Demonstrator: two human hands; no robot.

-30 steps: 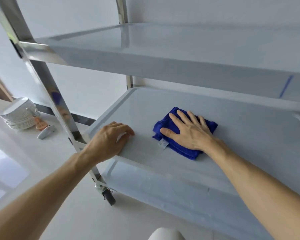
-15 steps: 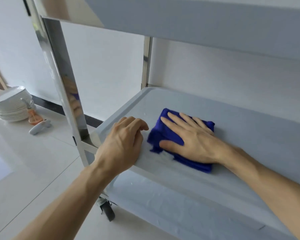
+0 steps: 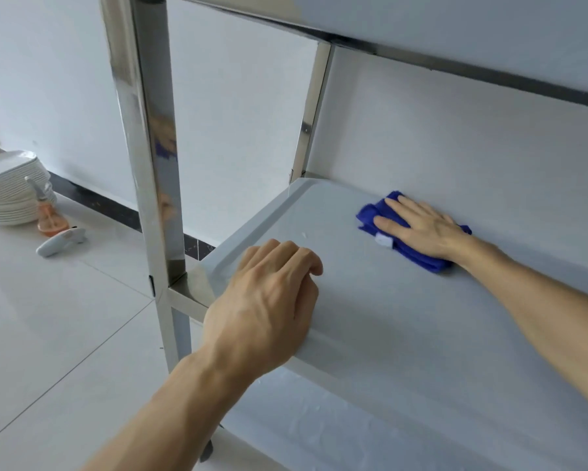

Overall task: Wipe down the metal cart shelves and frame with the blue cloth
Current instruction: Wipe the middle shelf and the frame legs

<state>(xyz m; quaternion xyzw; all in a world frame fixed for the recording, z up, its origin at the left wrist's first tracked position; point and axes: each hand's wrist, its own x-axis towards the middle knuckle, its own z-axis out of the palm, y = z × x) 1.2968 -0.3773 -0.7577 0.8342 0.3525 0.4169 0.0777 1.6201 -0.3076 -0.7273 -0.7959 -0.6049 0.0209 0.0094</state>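
Item: middle shelf point(image 3: 404, 321). My right hand point(image 3: 421, 229), fingers flat, presses blue cloth point(image 3: 418, 256) at its far edge; my left hand point(image 3: 269, 300) grips its near-left rim.

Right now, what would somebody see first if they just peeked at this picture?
The bright blue cloth jumps out first, pressed flat under the right hand at the back of the grey middle shelf. Next comes the left hand, curled over that shelf's front edge beside the shiny metal post.
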